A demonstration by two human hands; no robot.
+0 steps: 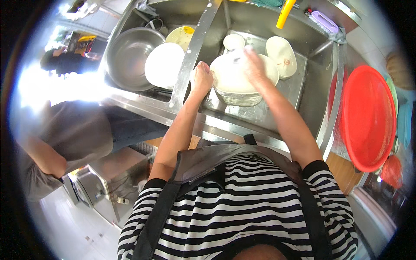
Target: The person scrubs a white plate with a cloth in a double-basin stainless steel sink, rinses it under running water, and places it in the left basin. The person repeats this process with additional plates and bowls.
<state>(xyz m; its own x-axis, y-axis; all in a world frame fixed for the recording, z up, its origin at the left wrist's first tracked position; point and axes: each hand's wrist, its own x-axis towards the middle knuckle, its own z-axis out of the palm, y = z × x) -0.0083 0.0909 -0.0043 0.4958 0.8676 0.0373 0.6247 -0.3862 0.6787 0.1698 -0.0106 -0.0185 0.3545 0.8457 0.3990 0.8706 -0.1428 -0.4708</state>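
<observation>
A stack of cream oval plates (240, 99) stands in the right basin of a stainless-steel sink (208, 122). My left hand (202, 79) grips the left rim of the top oval plate (224, 78), fingers curled. Over the right half of that plate is my right hand (255, 68), blurred by motion. Something pale and shiny shows by its fingers, too blurred to name or to tell whether it is held. Behind the stack sits a small round cream dish (234, 42). To its right are stacked smaller oval dishes (282, 58), the top one with a reddish mark.
The left basin holds a large steel bowl (130, 58), a white plate (164, 65) and a yellow-stained plate (182, 37). A yellow spout (286, 13) hangs over the back edge. A purple brush (324, 22) and a red basin (370, 118) are rightward. A person (78, 130) stands left.
</observation>
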